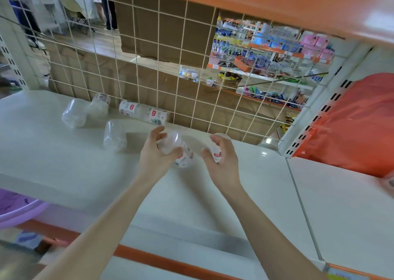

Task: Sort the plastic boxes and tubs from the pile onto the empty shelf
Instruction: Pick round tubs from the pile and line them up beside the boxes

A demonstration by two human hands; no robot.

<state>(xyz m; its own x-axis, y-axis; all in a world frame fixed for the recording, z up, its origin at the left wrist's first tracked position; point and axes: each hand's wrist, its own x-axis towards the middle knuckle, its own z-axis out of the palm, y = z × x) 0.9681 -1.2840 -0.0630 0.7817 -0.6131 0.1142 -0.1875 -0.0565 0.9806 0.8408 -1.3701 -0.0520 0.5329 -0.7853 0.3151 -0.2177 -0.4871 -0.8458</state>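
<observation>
My left hand (pixel 156 155) grips a clear plastic tub (pixel 179 149) with a red label, held just above the white shelf (pixel 53 164). My right hand (pixel 222 159) grips a second clear tub (pixel 217 151), mostly hidden by its fingers. Further back on the shelf lie other clear tubs on their sides: one (pixel 115 135) left of my left hand, one (pixel 74 113) at the far left, one (pixel 100 104) behind it, and a labelled row (pixel 145 113) against the wire grid.
A white wire grid (pixel 191 100) backed with brown cardboard closes the shelf's rear. An orange plastic bag (pixel 358 126) fills the bay to the right. A purple basin (pixel 17 207) sits at the lower left. An orange shelf (pixel 277 4) hangs overhead.
</observation>
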